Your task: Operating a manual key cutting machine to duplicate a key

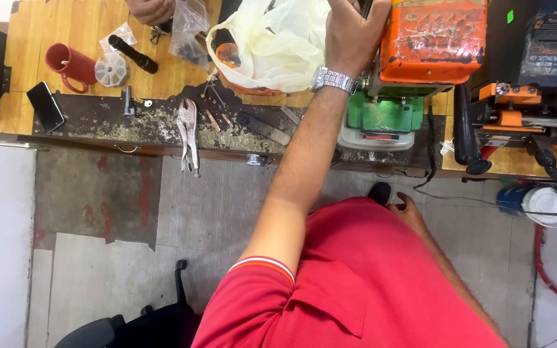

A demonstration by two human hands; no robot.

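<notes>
A worn wooden workbench [66,26] runs across the top of the frame, its front edge littered with metal filings, above a patchy grey floor. The person in a red shirt reaches the left hand [354,32], a metal watch [334,80] on the wrist, up to the top centre, fingers curled over the left edge of an orange machine [433,38] that sits on a green base [385,116]; what the fingertips grip is hidden, so I cannot tell whether they clamp anything. Just left of that hand lies a pale plastic bag [272,45] over an orange bowl [228,57]. The right hand [407,209] hangs low at centre right, near the person's waist, fingers loosely bent and holding nothing visible. Another person's hand [151,9] shows at the top edge with a clear plastic pouch [188,29]. At upper left sit a red mug [71,64], a black torch [134,54], a phone [46,106] and locking pliers [188,135]
</notes>
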